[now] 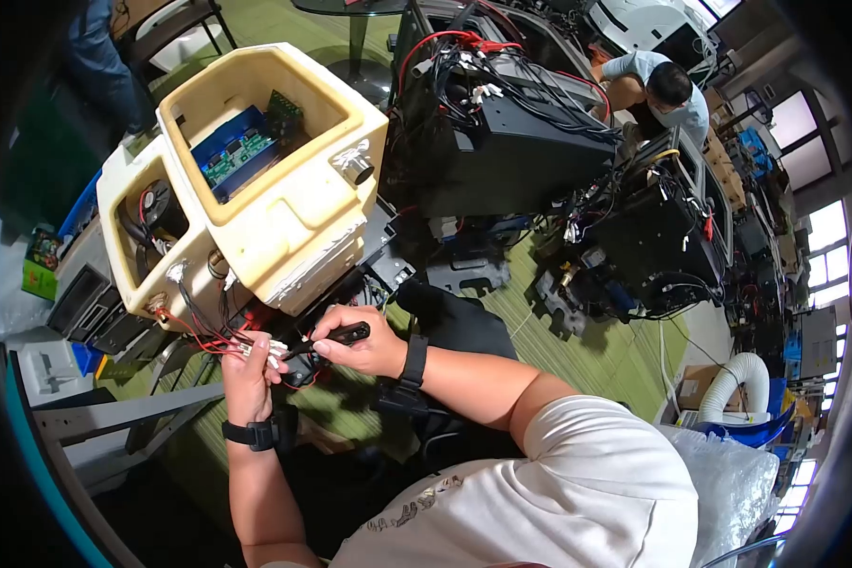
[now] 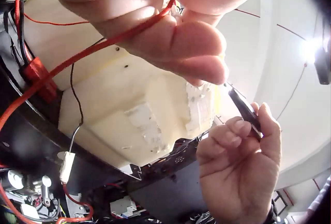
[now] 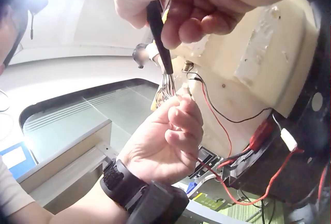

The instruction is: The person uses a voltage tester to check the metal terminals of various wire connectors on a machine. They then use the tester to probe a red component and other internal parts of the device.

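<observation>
Pinching a white connector [image 1: 273,351] on red wires [image 1: 208,338], the left hand [image 1: 246,383] steadies it just below the cream housing [image 1: 256,180]; the right hand [image 1: 364,343] grips a black tool [image 1: 336,337], its tip at the connector. Likely probing its pins; next calls for a steady aim.

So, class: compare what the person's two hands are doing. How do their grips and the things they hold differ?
The left hand pinches thin red wires with a white connector, while the right hand grips a black-handled tool. The left hand sits lower, the right hand above and beside it. The wires are limp; the tool is rigid. Both hands wear black wrist straps and work beside the cream housing.
</observation>
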Tool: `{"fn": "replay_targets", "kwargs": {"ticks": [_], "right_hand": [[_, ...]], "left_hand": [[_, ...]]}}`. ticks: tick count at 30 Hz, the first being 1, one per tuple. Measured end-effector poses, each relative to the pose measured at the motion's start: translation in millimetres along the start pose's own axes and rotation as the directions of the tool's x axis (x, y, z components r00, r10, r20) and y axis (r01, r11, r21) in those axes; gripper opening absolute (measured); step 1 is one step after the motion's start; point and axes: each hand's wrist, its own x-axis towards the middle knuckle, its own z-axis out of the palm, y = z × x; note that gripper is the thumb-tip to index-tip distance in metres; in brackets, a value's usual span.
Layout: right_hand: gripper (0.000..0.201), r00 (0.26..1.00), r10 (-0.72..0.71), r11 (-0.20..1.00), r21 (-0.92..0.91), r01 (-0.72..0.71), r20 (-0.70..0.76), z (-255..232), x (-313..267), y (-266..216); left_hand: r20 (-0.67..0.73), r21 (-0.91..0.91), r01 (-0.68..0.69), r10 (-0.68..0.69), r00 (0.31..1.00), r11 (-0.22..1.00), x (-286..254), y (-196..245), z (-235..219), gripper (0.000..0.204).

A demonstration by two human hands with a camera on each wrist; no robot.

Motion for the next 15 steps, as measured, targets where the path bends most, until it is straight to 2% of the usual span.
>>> {"fn": "replay_targets", "kwargs": {"ticks": [3, 5, 8, 12, 15], "right_hand": [[0.01, 1.0, 0.005, 1.0, -0.003, -0.005, -0.002, 3, 0, 1], [0.011, 0.993, -0.096, 0.995, -0.018, 0.095, -0.062, 5, 2, 2], [0.01, 0.999, -0.046, 0.998, -0.044, 0.046, -0.003, 1, 0, 1], [0.009, 1.0, 0.013, 1.0, 0.005, -0.013, -0.008, 0, 0, 2], [0.009, 1.0, -0.006, 1.0, -0.019, 0.005, -0.026, 0, 1, -1]], "left_hand": [[0.024, 0.001, 0.025, -0.025, 0.999, 1.0, 0, 3, -4, 0.015], [0.026, 0.005, 0.044, -0.044, 0.999, 0.999, -1, 4, -5, 0.016], [0.067, -0.038, 0.062, -0.059, 0.996, 0.997, 0, 6, -9, 0.017], [0.091, -0.03, 0.091, -0.088, 0.992, 0.995, -3, 11, -7, 0.018], [0.108, 0.001, 0.076, -0.076, 0.991, 0.997, -5, 13, -6, 0.019]]}}
